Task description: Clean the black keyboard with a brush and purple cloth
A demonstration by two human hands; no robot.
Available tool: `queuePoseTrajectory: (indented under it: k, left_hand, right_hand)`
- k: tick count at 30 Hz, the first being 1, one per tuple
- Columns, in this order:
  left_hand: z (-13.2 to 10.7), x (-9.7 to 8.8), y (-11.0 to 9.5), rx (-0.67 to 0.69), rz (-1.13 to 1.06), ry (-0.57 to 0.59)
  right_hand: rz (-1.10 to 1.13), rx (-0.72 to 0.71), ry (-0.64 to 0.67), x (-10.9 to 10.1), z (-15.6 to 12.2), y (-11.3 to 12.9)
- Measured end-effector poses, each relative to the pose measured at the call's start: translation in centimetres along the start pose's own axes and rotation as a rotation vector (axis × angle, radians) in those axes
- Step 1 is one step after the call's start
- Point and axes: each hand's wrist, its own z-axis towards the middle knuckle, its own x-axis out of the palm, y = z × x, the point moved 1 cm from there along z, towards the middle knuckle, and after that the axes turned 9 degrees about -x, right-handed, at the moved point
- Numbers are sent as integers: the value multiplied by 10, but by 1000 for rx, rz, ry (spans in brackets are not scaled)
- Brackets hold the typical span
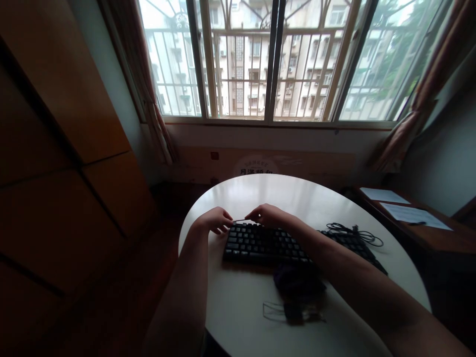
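Observation:
A black keyboard (256, 243) lies across a round white table (215, 297). My left hand (216, 219) is at its far left corner, fingers bent and fingertips close together; what they hold, if anything, is too small to make out. My right hand (268, 216) is closed over the keyboard's far edge, pinching a thin light stick (240, 219). The stick points left, and its far end meets my left fingertips. My right forearm crosses above the keyboard and hides part of its keys.
A coiled black cable (357, 233) rests by the keyboard's right part. Nearer me are a dark bunched cloth (299, 280) and blurred glasses-like wire frames (273, 311). A brown desk (412, 233) with papers (412, 215) stands right, a wooden cabinet (74, 99) left.

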Motion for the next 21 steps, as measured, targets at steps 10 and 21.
queuePoseTrajectory:
  k: [10, 21]
  left_hand:
    - [4, 1, 2, -10, -78, 14]
    - [2, 3, -1, -26, -31, -21]
  right_hand:
    - [-151, -19, 40, -11, -8, 2]
    - [-208, 13, 36, -23, -26, -13]
